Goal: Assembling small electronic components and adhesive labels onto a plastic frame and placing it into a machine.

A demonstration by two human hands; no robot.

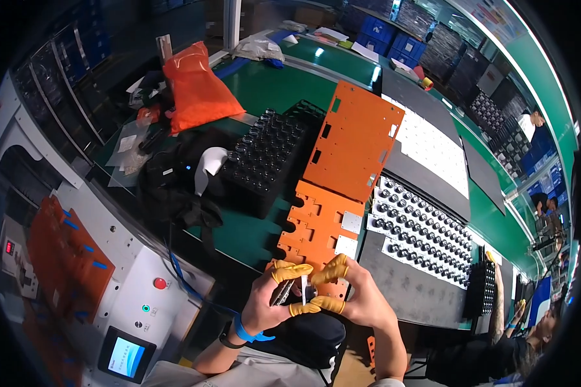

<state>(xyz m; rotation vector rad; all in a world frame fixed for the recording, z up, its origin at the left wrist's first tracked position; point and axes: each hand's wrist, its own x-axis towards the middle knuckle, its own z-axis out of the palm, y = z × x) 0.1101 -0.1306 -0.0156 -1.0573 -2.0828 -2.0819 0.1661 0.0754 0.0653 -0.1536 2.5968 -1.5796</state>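
Note:
Both my hands wear yellow finger covers and meet low in the middle of the view. Between their fingertips is a small white plate (305,287), seen nearly edge-on, with a dark round part against its right face. My left hand (263,302) grips the plate side, and some thin greyish pieces (283,293) show inside its curled fingers. My right hand (363,293) pinches from the other side, at the dark part. Just beyond lies a notched orange fixture plate (310,216) carrying two white square plates (352,222). Fine detail of the held part is too small to tell.
A larger orange panel (353,138) lies behind the fixture. To its left stands a black tray (265,151) of clear-topped round parts; to its right, white boards (426,232) bear rows of dark round parts. A machine panel (135,309) stands at left. Co-workers (516,348) are at right.

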